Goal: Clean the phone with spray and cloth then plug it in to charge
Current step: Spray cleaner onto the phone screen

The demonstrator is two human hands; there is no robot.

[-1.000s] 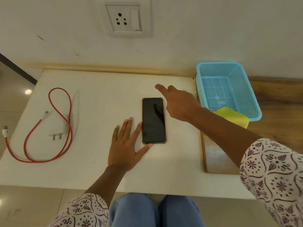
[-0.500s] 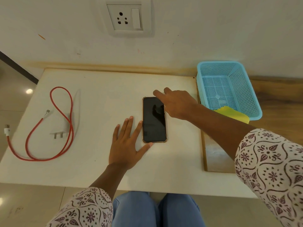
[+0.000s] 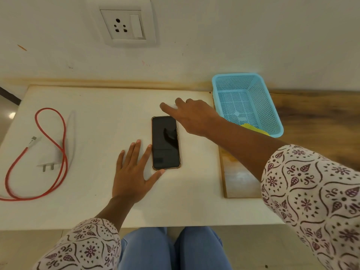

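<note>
Soft, even, warm light; faint shadows. Right hand (image 3: 191, 117) fingertips motion-blurred, wide-angle bend at edges, floor glare spot far left.

One phone (image 3: 165, 142), one red cable (image 3: 51, 152), one white charger (image 3: 51, 157), one blue basket (image 3: 247, 103), one yellow cloth (image 3: 256, 128), one wall socket (image 3: 123, 25), two hands: left (image 3: 132, 172), right (image 3: 191, 116).
</note>
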